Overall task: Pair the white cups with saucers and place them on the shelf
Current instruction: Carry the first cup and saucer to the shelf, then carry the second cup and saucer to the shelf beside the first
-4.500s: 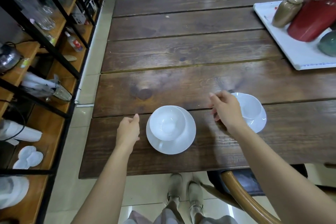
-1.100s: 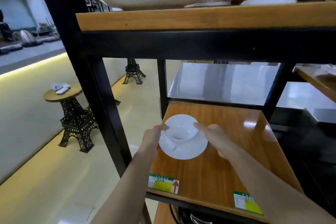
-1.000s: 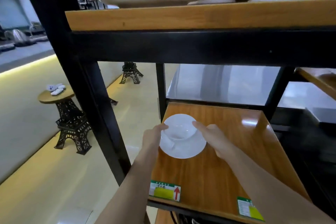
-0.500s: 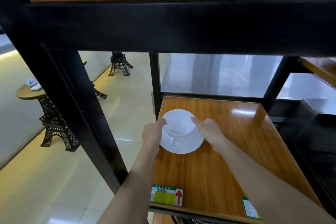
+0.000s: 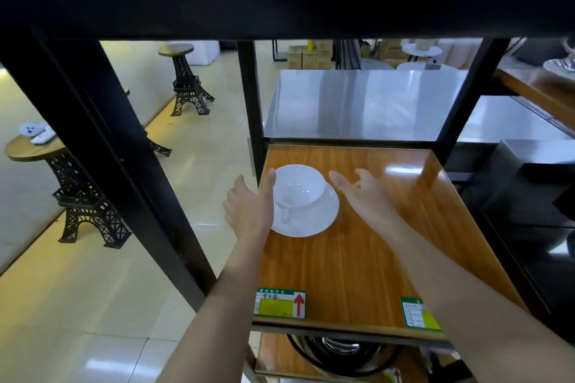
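White porcelain cup (image 5: pixel 298 187) is sitting on its round white saucer (image 5: pixel 314 221) on the glossy wooden shelf (image 5: pixel 357 258); left hand (image 5: pixel 249 207) and right hand (image 5: pixel 362 194) are flanking it, fingers spread, gripping nothing.

One white cup (image 5: pixel 299 187), one saucer (image 5: pixel 314 224), two hands (left (image 5: pixel 249 211), right (image 5: pixel 365 196)), two green shelf labels (image 5: pixel 280 304), two tower-legged side tables (image 5: pixel 46 149), one wooden shelf (image 5: pixel 357 258).

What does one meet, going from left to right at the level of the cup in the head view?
Round side table → black shelf post → left hand → white cup on its saucer → right hand → bare wooden shelf.
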`<state>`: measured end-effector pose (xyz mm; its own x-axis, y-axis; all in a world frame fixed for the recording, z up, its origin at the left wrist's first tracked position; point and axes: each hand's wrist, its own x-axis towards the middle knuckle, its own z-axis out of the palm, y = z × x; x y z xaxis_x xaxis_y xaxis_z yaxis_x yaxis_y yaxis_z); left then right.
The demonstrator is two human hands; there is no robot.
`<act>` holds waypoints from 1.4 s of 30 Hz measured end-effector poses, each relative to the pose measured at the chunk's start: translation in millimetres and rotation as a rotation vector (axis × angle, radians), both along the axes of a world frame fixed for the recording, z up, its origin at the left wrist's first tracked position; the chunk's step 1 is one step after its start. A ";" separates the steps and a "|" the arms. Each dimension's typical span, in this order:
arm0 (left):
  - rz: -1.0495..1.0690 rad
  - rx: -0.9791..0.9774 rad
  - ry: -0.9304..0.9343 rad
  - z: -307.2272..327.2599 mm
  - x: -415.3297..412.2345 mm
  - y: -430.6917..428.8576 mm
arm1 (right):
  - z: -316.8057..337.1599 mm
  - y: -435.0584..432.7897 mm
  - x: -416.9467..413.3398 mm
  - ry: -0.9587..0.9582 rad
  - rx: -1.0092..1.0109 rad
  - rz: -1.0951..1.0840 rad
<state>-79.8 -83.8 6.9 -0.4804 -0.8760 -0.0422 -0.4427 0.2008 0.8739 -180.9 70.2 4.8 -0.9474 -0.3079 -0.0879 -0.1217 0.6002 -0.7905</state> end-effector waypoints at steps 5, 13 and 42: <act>-0.180 -0.378 -0.008 15.4 18.3 28.6 | 11.7 47.8 18.6 0.145 0.021 0.017; -0.533 -0.463 -0.108 27.0 62.6 108.2 | 22.7 145.1 89.8 0.123 0.141 0.204; -1.597 -0.550 0.232 41.1 279.3 538.6 | 47.1 590.7 502.6 0.128 0.438 -0.766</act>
<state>199.5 454.9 48.0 -0.7821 0.5614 0.2705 0.6006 0.5633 0.5674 321.7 660.9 51.9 -0.8901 0.4500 0.0719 0.3648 0.7982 -0.4793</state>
